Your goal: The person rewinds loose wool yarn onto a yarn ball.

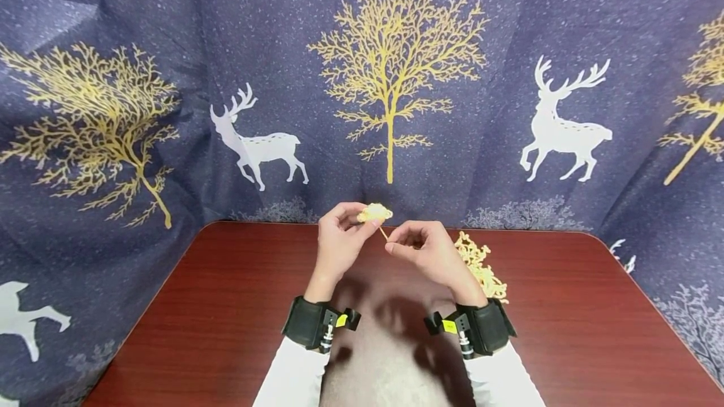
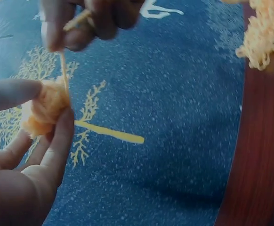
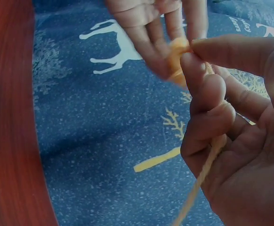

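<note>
While the left hand (image 1: pixel 341 237) pinches a small ball of pale yellow yarn (image 1: pixel 374 212) between thumb and fingers, the right hand (image 1: pixel 430 250) grips the strand (image 1: pixel 384 233) that runs from it. The ball is held up off the bench (image 1: pixel 237 281), seen near its far edge, to the left of the right hand. The strand stretches straight between the two hands, which are close together but apart in the head view. Thumb and forefinger of the right hand nip it, and its other fingers curl around it; in the right wrist view a length trails out below them. On the right of the bench lies a loose, kinked heap of yarn (image 1: pixel 481 265), partly hidden by the right hand and forearm. Both wrists wear black bands (image 1: pixel 305 324) above white sleeves (image 1: pixel 294 372). Beyond the bench hangs dark blue cloth (image 1: pixel 271 36) printed with white deer and yellow trees.
</note>
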{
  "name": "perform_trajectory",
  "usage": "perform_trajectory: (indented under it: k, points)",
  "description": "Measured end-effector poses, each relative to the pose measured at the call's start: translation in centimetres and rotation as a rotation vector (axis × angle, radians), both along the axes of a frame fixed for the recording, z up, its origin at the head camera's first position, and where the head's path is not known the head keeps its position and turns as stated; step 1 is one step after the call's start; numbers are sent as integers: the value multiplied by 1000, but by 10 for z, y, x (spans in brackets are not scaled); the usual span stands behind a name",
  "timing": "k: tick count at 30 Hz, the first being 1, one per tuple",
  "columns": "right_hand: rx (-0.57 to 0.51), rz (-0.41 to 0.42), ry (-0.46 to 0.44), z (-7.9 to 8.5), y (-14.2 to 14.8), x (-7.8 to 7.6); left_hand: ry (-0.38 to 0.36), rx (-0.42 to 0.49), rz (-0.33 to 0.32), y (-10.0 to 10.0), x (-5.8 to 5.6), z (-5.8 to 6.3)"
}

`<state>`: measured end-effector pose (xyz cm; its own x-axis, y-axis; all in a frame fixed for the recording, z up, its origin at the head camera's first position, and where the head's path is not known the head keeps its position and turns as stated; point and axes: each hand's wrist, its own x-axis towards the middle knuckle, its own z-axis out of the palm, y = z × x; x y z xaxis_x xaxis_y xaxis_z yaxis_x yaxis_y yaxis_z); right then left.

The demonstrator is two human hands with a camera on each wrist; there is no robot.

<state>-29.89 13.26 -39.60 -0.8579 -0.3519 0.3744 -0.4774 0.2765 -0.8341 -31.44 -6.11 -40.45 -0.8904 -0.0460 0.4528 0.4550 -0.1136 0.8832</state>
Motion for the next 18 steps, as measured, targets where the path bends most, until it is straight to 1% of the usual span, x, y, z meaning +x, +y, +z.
perform_trajectory:
  k: [1, 2, 4, 6, 10, 12, 14, 15, 17, 18]
  points:
    - [-8, -8, 1, 1, 0, 1, 11, -54, 17, 0, 0, -1]
    - [-21, -17, 1, 3, 1, 2, 21, -98, 13, 0, 0, -2]
    - [-53, -40, 5, 5, 2, 3, 34, -181, -11, 0, 0, -3]
    - [-105, -55, -2, 6, 4, 3, 42, -271, -51, -1, 0, -4]
    - [-216, -65, -31, 6, 9, 2, 59, -449, -182, -4, 1, -6]
    - [-258, -72, -44, 5, 12, 1, 68, -508, -277, -5, 2, -6]
    - [-283, -78, -48, 4, 14, 0, 67, -526, -385, -7, 3, -5]
    - [-291, -85, -49, 4, 15, -1, 62, -518, -439, -7, 4, -4]
    - [-307, -95, -57, 3, 16, -2, 53, -472, -540, -7, 6, -2]
    - [-315, -96, -63, 3, 16, -3, 51, -442, -580, -7, 7, -1]
